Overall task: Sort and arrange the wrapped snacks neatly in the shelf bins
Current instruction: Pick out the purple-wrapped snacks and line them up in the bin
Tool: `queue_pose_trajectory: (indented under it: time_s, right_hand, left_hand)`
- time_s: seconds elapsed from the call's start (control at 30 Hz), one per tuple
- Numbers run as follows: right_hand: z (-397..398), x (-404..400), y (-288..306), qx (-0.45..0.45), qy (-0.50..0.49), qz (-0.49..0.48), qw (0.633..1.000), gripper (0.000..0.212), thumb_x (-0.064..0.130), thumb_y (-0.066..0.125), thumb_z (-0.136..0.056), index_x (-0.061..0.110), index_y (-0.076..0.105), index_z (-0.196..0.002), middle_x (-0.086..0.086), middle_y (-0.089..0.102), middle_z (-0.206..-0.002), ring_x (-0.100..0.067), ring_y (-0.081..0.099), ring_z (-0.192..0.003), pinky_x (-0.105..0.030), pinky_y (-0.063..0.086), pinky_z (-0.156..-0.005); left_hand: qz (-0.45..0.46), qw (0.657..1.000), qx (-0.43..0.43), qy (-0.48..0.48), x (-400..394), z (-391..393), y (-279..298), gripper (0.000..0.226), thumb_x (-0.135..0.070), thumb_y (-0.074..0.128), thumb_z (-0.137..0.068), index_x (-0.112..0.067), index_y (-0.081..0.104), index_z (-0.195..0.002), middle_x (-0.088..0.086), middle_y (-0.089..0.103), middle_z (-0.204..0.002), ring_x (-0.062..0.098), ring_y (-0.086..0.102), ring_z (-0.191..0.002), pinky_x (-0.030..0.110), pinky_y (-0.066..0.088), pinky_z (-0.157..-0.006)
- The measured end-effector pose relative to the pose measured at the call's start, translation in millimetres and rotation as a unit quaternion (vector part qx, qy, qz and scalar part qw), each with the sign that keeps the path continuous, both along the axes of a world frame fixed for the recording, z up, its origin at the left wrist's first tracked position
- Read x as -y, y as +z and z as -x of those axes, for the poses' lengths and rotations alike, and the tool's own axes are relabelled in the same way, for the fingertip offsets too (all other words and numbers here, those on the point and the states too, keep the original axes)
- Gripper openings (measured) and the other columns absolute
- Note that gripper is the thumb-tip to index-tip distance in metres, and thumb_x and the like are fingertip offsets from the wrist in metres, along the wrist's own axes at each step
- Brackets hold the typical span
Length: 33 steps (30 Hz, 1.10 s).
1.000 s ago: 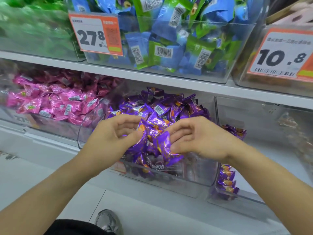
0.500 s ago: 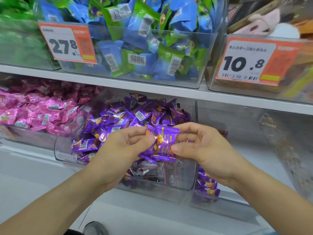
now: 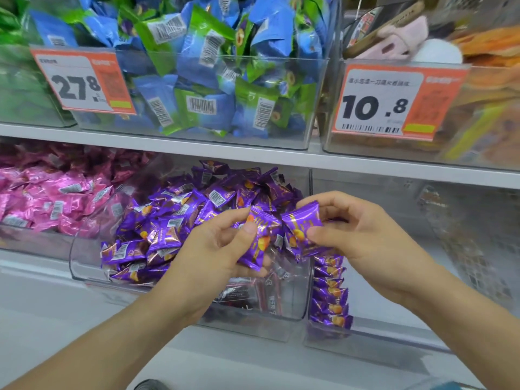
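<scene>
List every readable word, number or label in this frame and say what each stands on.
"27.8": orange price tag on the blue and green snack bin.
"10.8": orange price tag on the upper right bin.
Small print on both tags, the barcodes, the purple wrappers and the label on the purple snack bin: too blurred to read.

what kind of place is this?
Most likely a shop's bulk snack aisle: white shelves hold clear bins heaped with wrapped snacks, and orange price tags reading 27.8 and 10.8 are stuck on the bin fronts.
</scene>
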State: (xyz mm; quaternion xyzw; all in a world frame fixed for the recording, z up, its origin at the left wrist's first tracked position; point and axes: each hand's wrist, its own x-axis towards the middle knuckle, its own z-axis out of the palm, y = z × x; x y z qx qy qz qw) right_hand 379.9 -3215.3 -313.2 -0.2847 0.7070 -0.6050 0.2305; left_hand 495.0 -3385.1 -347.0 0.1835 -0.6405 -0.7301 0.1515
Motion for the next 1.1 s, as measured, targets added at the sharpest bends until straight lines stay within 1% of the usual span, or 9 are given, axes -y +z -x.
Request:
queue_pose_trajectory:
  time_s: [0.13,0.23,0.37,0.53,0.7,0.77,0.87,1.03,1.1]
  right_hand:
    - [6,-14,1,-0.048,0.021,-0.023,0.998,0.042,-0.005,0.063,-0.091,0.031,0.073,-0.110,-0.007,0.070,-0.099,-0.035,0.062,-0.086,-0.049,0.048,-0.076]
    - [7,-19,4,-0.091,0.011,-0.032,0.995,0.040,0.000,0.073,-0.083,0.025,0.068,-0.114,-0.003,0.074,-0.098,-0.021,0.069,-0.091,-0.037,0.056,-0.086]
    - [4,-19,2,-0.089,0.005,-0.001,0.996,0.024,0.003,0.077,-0.079,0.016,0.071,-0.098,0.002,0.076,-0.095,-0.013,0.073,-0.084,-0.025,0.058,-0.076]
    - [1,-19,-8,-0.175,0.008,0.010,0.984,0.026,0.011,0.079,-0.078,0.030,0.075,-0.094,0.006,0.072,-0.104,-0.011,0.071,-0.093,-0.023,0.056,-0.084]
    - [6,-24,-5,-0.329,0.001,-0.040,0.944,0.023,0.043,0.081,-0.074,0.039,0.075,-0.095,0.020,0.070,-0.109,-0.003,0.066,-0.100,-0.013,0.048,-0.084]
    - [9,-27,-2,-0.312,0.025,-0.072,0.947,0.033,0.056,0.080,-0.069,0.043,0.073,-0.099,0.023,0.068,-0.115,0.003,0.065,-0.103,-0.013,0.048,-0.089]
    - [12,-33,1,-0.239,0.096,-0.083,0.963,0.053,0.045,0.083,-0.062,0.036,0.069,-0.112,0.020,0.073,-0.108,0.003,0.067,-0.102,-0.021,0.053,-0.091]
    - [18,-45,7,-0.217,0.114,-0.067,0.967,0.044,0.021,0.091,-0.059,0.024,0.076,-0.101,0.007,0.077,-0.093,-0.008,0.073,-0.088,-0.019,0.055,-0.084]
    - [27,-51,8,-0.244,0.104,-0.077,0.961,0.043,0.013,0.090,-0.063,0.019,0.075,-0.103,0.005,0.077,-0.094,-0.010,0.073,-0.088,-0.016,0.054,-0.082]
  left_hand:
    - [0.064,0.998,0.011,-0.013,-1,2,-3,0.038,-0.038,0.070,-0.081,-0.029,0.066,-0.117,0.002,0.065,-0.078,0.021,0.060,-0.059,0.030,0.054,-0.060]
    - [0.067,0.998,0.012,0.000,-1,4,-4,0.044,-0.039,0.077,-0.069,-0.019,0.069,-0.108,0.001,0.069,-0.076,0.017,0.058,-0.053,0.027,0.050,-0.059]
    - [0.050,0.999,0.003,-0.005,-5,7,-2,0.032,-0.035,0.069,-0.076,-0.008,0.073,-0.094,0.010,0.066,-0.072,0.017,0.050,-0.054,0.020,0.047,-0.058]
    - [-0.050,0.996,-0.015,-0.074,-18,11,5,0.046,-0.035,0.052,-0.090,0.007,0.071,-0.097,0.020,0.072,-0.095,0.021,0.056,-0.067,0.033,0.052,-0.067]
    - [0.080,0.987,-0.017,-0.136,-17,10,-1,0.032,-0.034,0.066,-0.085,-0.014,0.073,-0.109,0.007,0.074,-0.105,0.024,0.064,-0.083,0.033,0.053,-0.083]
    - [0.088,0.984,-0.025,-0.152,-17,10,-5,0.031,-0.027,0.067,-0.084,-0.015,0.072,-0.113,0.004,0.074,-0.110,0.028,0.067,-0.091,0.028,0.054,-0.080]
    - [0.078,0.983,-0.050,-0.161,-19,9,-4,0.030,-0.017,0.072,-0.082,-0.013,0.072,-0.112,0.005,0.074,-0.109,0.021,0.069,-0.102,0.026,0.054,-0.086]
    - [0.073,0.985,-0.068,-0.142,-30,12,-2,0.036,-0.012,0.077,-0.070,-0.009,0.073,-0.105,0.006,0.076,-0.099,0.022,0.072,-0.093,0.024,0.056,-0.083]
    - [0.134,0.982,-0.059,-0.116,-33,15,-4,0.037,-0.022,0.078,-0.070,-0.019,0.073,-0.107,-0.003,0.075,-0.098,0.019,0.070,-0.091,0.023,0.056,-0.081]
